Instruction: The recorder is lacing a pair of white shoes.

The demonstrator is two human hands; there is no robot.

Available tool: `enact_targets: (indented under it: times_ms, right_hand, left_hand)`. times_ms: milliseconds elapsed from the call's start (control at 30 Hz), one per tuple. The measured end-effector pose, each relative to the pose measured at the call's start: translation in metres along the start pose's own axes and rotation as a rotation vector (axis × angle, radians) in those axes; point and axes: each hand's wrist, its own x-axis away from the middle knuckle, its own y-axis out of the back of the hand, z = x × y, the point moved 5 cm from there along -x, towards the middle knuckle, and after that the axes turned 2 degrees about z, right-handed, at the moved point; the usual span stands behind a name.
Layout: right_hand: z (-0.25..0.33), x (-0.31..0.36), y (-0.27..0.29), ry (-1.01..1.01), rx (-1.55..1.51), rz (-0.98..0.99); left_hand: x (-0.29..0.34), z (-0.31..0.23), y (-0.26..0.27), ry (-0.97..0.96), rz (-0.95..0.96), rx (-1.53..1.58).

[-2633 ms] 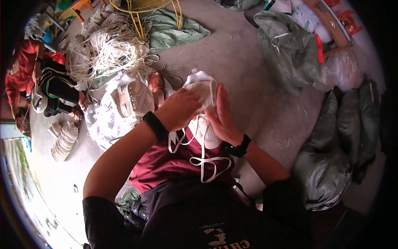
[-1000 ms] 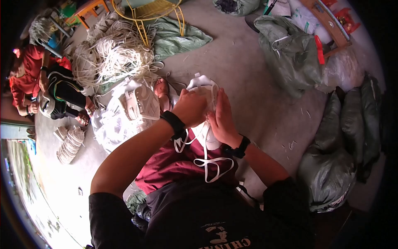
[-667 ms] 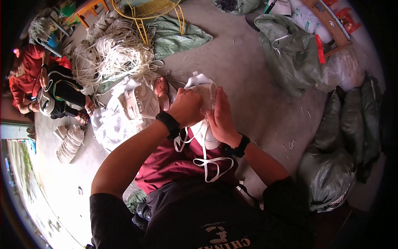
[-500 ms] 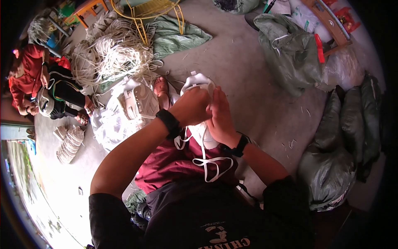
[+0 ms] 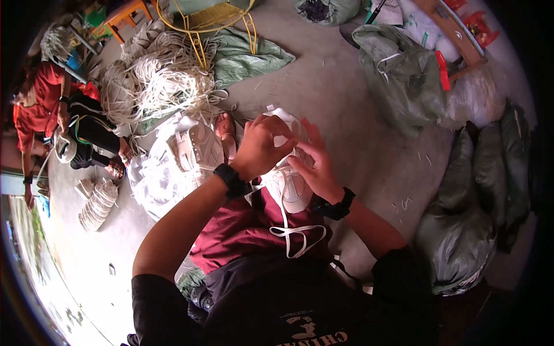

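Note:
A white sneaker [image 5: 290, 193] rests on my lap, its toe toward me and its collar pointing away. One white shoelace [image 5: 300, 230] hangs from it in loose loops over my maroon trousers [image 5: 231, 233]. Above the sneaker's lacing, my left hand [image 5: 262, 147] is closed in a pinch; whatever it grips is too small to make out. My right hand [image 5: 318, 170] is open, its fingers spread, with the index fingertip meeting the left fingertips. Part of the upper is hidden behind both hands. To the left, another pale sneaker [image 5: 199, 144] lies on white plastic wrapping [image 5: 154, 173].
A heap of white laces [image 5: 164, 72] lies at far left, by a yellow metal chair [image 5: 213, 23] and a green sack [image 5: 254, 55]. A co-worker in red [image 5: 43, 95] sits at left near a lace bundle [image 5: 98, 205]. Grey-green sacks [image 5: 398, 75] line the right side.
My hands have shifted from pressed close together to slightly apart, and my right fingers have spread. More of the sneaker's toe shows. The co-worker's arm now reaches down toward the floor.

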Motion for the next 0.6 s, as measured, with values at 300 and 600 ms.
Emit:
enact_targets:
  times_ms: [300, 600]
  right_hand:
    - [0.003, -0.011, -0.005, -0.046, -0.064, 0.007]
    - [-0.021, -0.034, 0.083, -0.283, -0.234, -0.215]
  left_hand:
    - [0.019, 0.03, -0.005, 0.049, -0.207, -0.266]
    - [0.031, 0.06, -0.016, 0.078, -0.074, -0.184]
